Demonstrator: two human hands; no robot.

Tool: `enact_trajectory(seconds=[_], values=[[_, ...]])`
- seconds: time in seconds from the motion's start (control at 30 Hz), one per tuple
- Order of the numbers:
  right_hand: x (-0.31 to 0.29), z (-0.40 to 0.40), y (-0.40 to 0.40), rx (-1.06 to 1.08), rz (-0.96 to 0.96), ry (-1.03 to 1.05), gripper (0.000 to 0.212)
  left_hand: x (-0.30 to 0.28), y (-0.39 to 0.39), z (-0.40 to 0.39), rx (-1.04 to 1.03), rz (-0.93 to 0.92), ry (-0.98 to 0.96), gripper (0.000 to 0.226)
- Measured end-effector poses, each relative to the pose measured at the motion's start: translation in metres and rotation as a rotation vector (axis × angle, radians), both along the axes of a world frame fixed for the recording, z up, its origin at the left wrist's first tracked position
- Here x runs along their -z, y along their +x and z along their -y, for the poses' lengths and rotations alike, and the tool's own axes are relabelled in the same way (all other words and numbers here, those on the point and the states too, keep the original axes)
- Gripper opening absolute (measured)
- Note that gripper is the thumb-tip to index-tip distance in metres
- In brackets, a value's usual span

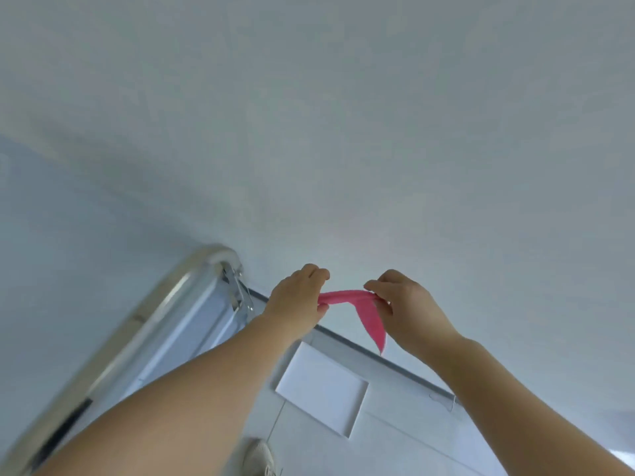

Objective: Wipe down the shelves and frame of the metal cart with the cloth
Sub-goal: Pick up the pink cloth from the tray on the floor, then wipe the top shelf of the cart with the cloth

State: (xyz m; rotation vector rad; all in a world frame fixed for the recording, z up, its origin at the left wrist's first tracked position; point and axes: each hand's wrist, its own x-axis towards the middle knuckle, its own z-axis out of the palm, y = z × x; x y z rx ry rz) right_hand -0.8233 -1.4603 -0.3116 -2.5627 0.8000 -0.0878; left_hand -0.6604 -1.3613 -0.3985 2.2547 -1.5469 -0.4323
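A pink cloth [364,309] is stretched between both hands in front of a pale wall, with one end hanging down toward the floor. My left hand [297,298] pinches its left end and my right hand [403,309] pinches its right end. The metal cart [178,321] stands at the lower left, with its rounded silver frame corner and top shelf showing, blurred. Neither hand touches the cart; my left forearm crosses in front of it.
A plain pale wall [343,115] fills most of the view. A dark baseboard [371,353] runs along the floor. A white flat panel [323,389] lies on the tiled floor, and a light shoe [259,456] shows at the bottom.
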Motion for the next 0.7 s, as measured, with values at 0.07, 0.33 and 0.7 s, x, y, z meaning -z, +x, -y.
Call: enact_trajectory(seconds=[0.07,0.33,0.7], values=[[-0.053,-0.010,-0.002,0.010,0.054,-0.031,0.018,-0.051,0.005,-0.012,-0.030,-0.001,-0.021,0.031],[-0.193,-0.063,-0.028,-0.095,0.145,-0.190,0.027,-0.198,-0.002,-0.100,-0.114,0.043,-0.179,0.009],[-0.248,-0.164,-0.040,-0.291,0.264,-0.200,0.027,-0.295,-0.032,-0.262,-0.237,0.192,-0.241,0.020]])
